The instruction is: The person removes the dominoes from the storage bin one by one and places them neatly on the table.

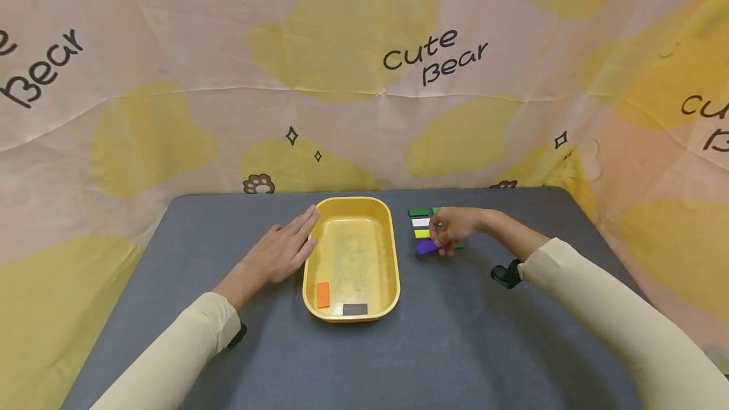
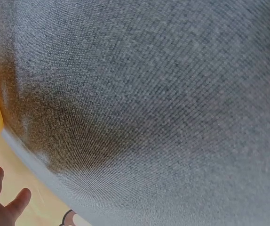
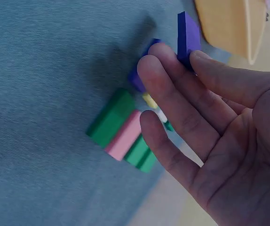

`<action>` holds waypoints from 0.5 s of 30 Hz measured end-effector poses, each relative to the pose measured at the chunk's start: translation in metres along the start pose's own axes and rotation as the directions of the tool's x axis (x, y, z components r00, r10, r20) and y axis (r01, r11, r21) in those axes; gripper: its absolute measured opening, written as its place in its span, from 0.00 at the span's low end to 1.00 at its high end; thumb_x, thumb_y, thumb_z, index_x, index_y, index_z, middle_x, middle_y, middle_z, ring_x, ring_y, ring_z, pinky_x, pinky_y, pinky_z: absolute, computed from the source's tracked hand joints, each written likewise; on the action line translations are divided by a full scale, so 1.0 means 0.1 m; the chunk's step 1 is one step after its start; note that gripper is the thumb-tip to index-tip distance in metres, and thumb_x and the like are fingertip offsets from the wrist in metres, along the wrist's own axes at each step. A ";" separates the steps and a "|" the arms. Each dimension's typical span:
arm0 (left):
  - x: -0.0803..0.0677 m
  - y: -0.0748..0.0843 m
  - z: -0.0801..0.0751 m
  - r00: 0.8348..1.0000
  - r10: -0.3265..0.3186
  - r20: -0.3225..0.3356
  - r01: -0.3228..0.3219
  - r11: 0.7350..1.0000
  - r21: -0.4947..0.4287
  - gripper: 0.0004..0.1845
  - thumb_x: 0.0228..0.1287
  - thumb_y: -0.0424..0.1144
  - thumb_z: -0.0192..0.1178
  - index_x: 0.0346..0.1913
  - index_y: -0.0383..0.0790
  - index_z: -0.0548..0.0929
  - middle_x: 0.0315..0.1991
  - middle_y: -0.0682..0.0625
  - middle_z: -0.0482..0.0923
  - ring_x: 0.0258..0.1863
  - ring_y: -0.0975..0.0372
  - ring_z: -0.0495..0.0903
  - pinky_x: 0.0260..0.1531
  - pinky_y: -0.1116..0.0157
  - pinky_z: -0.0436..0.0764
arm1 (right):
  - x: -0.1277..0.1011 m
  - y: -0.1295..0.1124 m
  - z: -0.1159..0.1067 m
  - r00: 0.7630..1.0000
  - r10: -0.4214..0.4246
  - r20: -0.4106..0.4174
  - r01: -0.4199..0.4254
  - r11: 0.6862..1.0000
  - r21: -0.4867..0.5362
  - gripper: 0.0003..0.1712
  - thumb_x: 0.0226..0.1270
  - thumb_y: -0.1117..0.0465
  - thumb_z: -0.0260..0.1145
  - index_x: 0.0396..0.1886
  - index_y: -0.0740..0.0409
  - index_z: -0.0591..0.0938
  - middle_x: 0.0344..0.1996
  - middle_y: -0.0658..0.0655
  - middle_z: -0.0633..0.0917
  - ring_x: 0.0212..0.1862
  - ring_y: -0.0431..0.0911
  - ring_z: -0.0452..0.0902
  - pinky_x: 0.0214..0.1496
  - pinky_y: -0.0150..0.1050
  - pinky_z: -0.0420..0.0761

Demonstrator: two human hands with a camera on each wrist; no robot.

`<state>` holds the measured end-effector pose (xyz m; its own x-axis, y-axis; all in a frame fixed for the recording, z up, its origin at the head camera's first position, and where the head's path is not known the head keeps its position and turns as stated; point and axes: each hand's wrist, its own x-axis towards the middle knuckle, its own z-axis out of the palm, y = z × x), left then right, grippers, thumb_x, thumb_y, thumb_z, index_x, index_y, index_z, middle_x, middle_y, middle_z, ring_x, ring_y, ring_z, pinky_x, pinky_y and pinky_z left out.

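My right hand pinches a purple block between thumb and forefinger, its other fingers spread loosely. Under those fingers, a second purple block lies on the table among green, pink, yellow and white blocks. In the head view the hand hides part of this group. My left hand lies with straight fingers at the left rim of a yellow tray. Inside the tray, an orange block sits near the front left corner and a dark block along the front wall.
The grey table carries the tray at its middle, with the loose blocks to the right. A printed cloth hangs behind the table's back edge. Each wrist wears a dark device, the right one showing more fully.
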<state>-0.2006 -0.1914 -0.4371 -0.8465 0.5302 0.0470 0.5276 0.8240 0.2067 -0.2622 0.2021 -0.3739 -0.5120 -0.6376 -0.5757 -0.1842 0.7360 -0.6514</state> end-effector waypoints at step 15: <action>0.00 -0.01 0.03 1.000 0.007 -0.020 -0.007 1.000 0.007 0.33 0.80 0.49 0.40 0.80 0.40 0.50 0.80 0.47 0.46 0.75 0.55 0.58 0.60 0.43 0.68 | 0.02 0.22 0.18 0.998 0.034 -0.048 -0.033 0.999 0.021 0.03 0.71 0.71 0.60 0.35 0.67 0.77 0.28 0.61 0.87 0.31 0.52 0.87 0.39 0.50 0.82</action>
<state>-0.2010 -0.1913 -0.4397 -0.8438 0.5323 0.0676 0.5342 0.8214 0.1999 -0.2524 0.2132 -0.3981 -0.5574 -0.6006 -0.5733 -0.1493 0.7517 -0.6423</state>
